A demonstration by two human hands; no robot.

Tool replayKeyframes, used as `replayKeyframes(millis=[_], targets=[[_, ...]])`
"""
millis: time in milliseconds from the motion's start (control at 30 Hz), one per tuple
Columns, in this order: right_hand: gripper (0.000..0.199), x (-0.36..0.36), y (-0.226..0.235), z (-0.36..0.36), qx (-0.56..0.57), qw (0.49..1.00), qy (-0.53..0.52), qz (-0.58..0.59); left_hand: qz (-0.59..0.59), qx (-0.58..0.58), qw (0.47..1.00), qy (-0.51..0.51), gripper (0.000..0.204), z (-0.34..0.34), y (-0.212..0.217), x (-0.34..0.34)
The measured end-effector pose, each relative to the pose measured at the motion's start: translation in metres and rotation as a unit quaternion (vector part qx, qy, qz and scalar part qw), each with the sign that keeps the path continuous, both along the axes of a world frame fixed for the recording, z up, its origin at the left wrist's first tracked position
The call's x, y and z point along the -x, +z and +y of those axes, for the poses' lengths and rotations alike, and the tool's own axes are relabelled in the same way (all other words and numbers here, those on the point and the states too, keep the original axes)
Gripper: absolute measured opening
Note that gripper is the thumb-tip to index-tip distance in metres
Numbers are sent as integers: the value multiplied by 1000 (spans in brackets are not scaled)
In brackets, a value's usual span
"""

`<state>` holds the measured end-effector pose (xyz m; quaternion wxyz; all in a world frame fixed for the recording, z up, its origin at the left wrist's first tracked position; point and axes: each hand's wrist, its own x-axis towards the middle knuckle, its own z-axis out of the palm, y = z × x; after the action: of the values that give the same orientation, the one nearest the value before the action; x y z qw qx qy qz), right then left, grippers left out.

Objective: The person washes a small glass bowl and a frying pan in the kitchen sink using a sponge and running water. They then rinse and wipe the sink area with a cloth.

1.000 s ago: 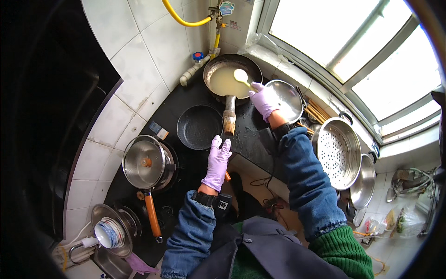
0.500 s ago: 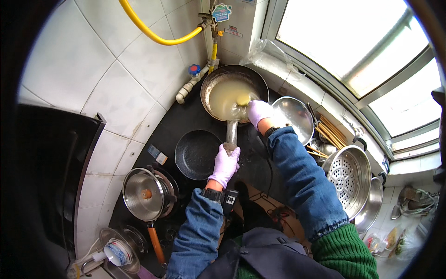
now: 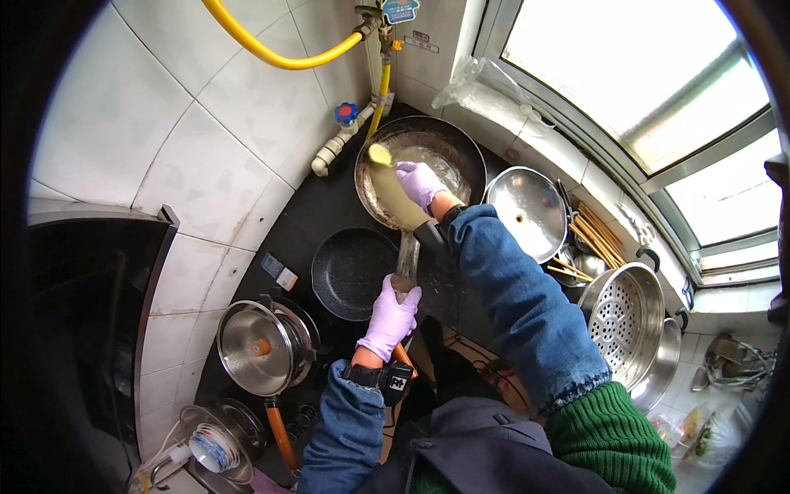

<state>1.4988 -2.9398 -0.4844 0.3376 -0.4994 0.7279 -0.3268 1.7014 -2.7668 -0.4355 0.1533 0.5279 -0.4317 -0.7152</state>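
A dark wok point(image 3: 473, 148) holds cloudy, yellowish water point(image 3: 399, 202), pooled mainly at its near left side; wet metal shows at the far right. My left hand point(image 3: 391, 317), in a light purple glove, is closed round the wok's handle point(image 3: 407, 255). Over the wok is my gloved right hand point(image 3: 421, 183), its fingers pinched together. Just beyond those fingertips is a small rounded yellow-green thing point(image 3: 379, 155), apparently held by them; its exact kind is unclear.
A black frying pan point(image 3: 352, 276) lies left of the wok handle. To the right stand a metal lid point(image 3: 527, 214), chopsticks point(image 3: 599, 236) and a steamer pot point(image 3: 634, 288). A glass-lidded pot point(image 3: 255, 346) is at lower left; a yellow hose point(image 3: 271, 53) runs along the wall.
My right hand has moved left across the wok, and the yellow-green thing is now near its far left wall. The water has shifted toward the near left. My left hand keeps the handle.
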Motion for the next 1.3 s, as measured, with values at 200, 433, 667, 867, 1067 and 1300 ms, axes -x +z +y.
replayKeyframes(millis=[200,433,667,867,1067,1300], targets=[[30,1,31,61,-151,976,158,-15,2,-2,1000,15,49,12,-1,-7],[33,57,67,109,-219,887,197,356,1,7,1000,8,54,13,-5,-8],[31,77,33,56,-105,916,80,378,3,2,1000,-3,39,10,-2,-9],[30,8,-1,1,-9,983,20,182,11,-6,1000,-1,38,7,-1,-12],[28,-13,12,18,-253,756,-37,-603,-6,-18,1000,-9,32,3,5,-13],[38,39,49,69,-284,913,272,-108,-22,-5,1000,-18,34,4,4,-12]])
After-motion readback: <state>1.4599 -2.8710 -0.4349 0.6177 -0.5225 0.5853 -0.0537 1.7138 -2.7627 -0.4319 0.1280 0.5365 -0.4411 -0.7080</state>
